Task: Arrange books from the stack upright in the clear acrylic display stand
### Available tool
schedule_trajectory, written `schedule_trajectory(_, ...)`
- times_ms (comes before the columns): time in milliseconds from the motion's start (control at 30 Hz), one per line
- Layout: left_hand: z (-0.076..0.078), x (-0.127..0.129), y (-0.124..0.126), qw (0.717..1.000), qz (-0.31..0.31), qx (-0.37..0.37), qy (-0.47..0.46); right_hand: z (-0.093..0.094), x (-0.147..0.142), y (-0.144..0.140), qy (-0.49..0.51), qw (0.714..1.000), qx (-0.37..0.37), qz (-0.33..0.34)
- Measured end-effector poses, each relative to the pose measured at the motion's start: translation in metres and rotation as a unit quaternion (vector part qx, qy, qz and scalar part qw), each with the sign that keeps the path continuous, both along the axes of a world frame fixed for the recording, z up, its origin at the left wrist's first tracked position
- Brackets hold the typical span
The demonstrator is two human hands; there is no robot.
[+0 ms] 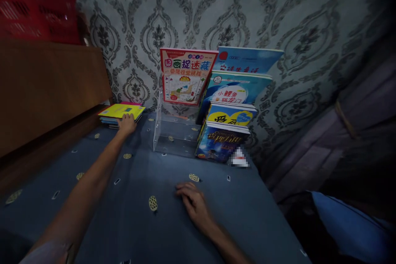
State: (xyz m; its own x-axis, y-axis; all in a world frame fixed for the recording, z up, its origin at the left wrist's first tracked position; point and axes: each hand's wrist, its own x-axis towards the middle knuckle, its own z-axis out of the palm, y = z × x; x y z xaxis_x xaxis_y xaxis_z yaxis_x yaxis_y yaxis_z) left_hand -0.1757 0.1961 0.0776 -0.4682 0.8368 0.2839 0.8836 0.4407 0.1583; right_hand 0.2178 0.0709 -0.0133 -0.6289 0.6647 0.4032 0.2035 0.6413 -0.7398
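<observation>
My left hand [127, 123] reaches to the near side of a small stack of books at the left, its fingers over the top yellow book [119, 111] and closed at its edge. Under the yellow book lie several darker books [109, 122]. My right hand [192, 201] rests on the patterned cloth, fingers loosely bent and apart from the thumb, holding nothing. Beyond the hands stands a clear tiered rack [157, 126]. At its upper left leans a red-bordered picture book [188, 76]; its right side holds several blue and yellow children's books [227, 123] in steps.
A dark blue cloth [142, 177] with pineapple prints covers the table. At left are a wooden cabinet [52, 90] and a red basket [40, 8]. A patterned wall [173, 20] stands behind, and a curtain [346, 123] hangs at right. A blurred white object [239, 158] lies beside the rack.
</observation>
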Motion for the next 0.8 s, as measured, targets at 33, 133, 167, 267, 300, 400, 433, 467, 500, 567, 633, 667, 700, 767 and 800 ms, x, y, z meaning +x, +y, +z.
schedule_trajectory(33,0.0,0.0,0.0,1.0,-0.002,-0.002,0.014,0.0,0.0,0.0,0.001,1.0,0.0,0.003)
schedule_trajectory(133,0.003,-0.003,0.001,0.998,-0.016,-0.007,0.052,-0.001,-0.001,0.001,0.005,1.0,0.003,0.005)
schedule_trajectory(167,0.004,-0.004,0.0,0.998,-0.021,-0.009,0.063,0.0,-0.001,0.001,0.006,1.0,0.003,0.003)
schedule_trajectory(267,0.007,-0.01,-0.003,0.995,-0.037,-0.017,0.09,0.003,-0.001,-0.001,0.0,1.0,-0.006,0.0)
schedule_trajectory(300,0.007,-0.011,-0.006,0.994,-0.043,-0.02,0.098,0.004,-0.001,-0.002,-0.003,1.0,-0.009,0.001)
schedule_trajectory(400,0.007,-0.014,-0.017,0.991,-0.056,-0.03,0.118,0.007,-0.001,-0.003,-0.006,1.0,-0.013,0.006)
schedule_trajectory(433,0.006,-0.014,-0.022,0.99,-0.059,-0.033,0.124,0.007,-0.001,-0.003,-0.006,1.0,-0.013,0.005)
schedule_trajectory(467,0.005,-0.014,-0.028,0.989,-0.062,-0.035,0.128,0.007,-0.001,-0.003,-0.007,1.0,-0.012,0.004)
schedule_trajectory(500,0.005,-0.014,-0.033,0.988,-0.064,-0.037,0.132,0.006,-0.001,-0.002,-0.008,1.0,-0.011,0.003)
schedule_trajectory(567,0.003,-0.012,-0.043,0.987,-0.067,-0.039,0.139,0.004,-0.001,-0.001,-0.011,1.0,-0.008,0.003)
schedule_trajectory(633,0.002,-0.01,-0.052,0.986,-0.072,-0.041,0.144,0.001,-0.001,-0.001,-0.01,1.0,-0.003,0.003)
schedule_trajectory(667,0.001,-0.009,-0.057,0.985,-0.074,-0.043,0.147,0.0,-0.001,0.0,-0.008,1.0,-0.001,0.002)
schedule_trajectory(700,0.001,-0.008,-0.061,0.985,-0.075,-0.046,0.149,-0.001,-0.001,0.0,-0.006,1.0,-0.001,0.002)
schedule_trajectory(767,-0.002,-0.005,-0.069,0.984,-0.079,-0.051,0.153,-0.002,-0.001,0.0,-0.006,1.0,-0.002,0.005)
schedule_trajectory(800,-0.003,-0.004,-0.073,0.983,-0.082,-0.053,0.155,-0.003,-0.001,0.0,-0.006,1.0,-0.003,0.006)
